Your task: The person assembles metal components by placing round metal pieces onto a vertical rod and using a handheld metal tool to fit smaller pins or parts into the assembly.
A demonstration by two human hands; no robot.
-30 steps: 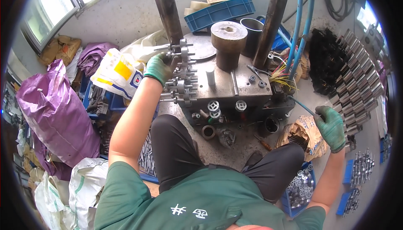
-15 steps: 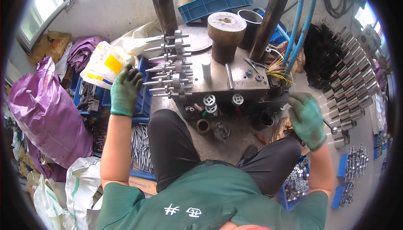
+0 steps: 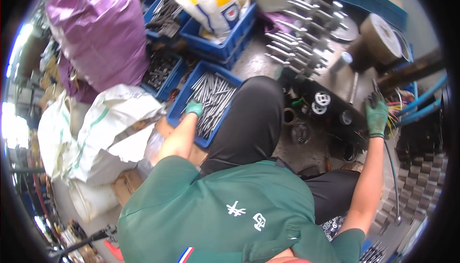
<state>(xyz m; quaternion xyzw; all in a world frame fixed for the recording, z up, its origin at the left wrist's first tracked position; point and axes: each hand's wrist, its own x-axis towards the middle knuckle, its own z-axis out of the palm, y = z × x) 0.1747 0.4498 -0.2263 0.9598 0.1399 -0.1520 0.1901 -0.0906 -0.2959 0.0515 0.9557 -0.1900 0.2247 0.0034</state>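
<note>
We are seeing the two hands well apart, each in a green glove. The left hand [image 3: 193,108] is resting among thin silver metal rods [image 3: 214,95]; its fingertips are blurring into them, so we cannot tell whether it is gripping any. The rods are lying loose in a blue rectangular plastic tray [image 3: 202,141], and the hand is sitting just inside its left long wall. The right hand [image 3: 377,115] is lying at the right end of a grey metal machine plate [image 3: 335,81], just beside dark metal pliers [image 3: 375,86]; we cannot tell whether it is holding them. Thin multicoloured wires [image 3: 394,112] are bunching close to its right side.

Farther out, a bent black-trousered knee [image 3: 249,124] is filling most of the gap between tray and machine, its edge nearly meeting the tray's right wall. Beyond it, a strip of grey floor [image 3: 255,47] is showing. Silver metal shafts with round discs [image 3: 306,35] are jutting past the plate's left edge. A white woven sack [image 3: 110,114] is leaving narrow room left of the tray, and a large purple sack [image 3: 98,28] is standing beyond. Stacked silver metal cylinders [image 3: 409,188] are bordering the right side.
</note>
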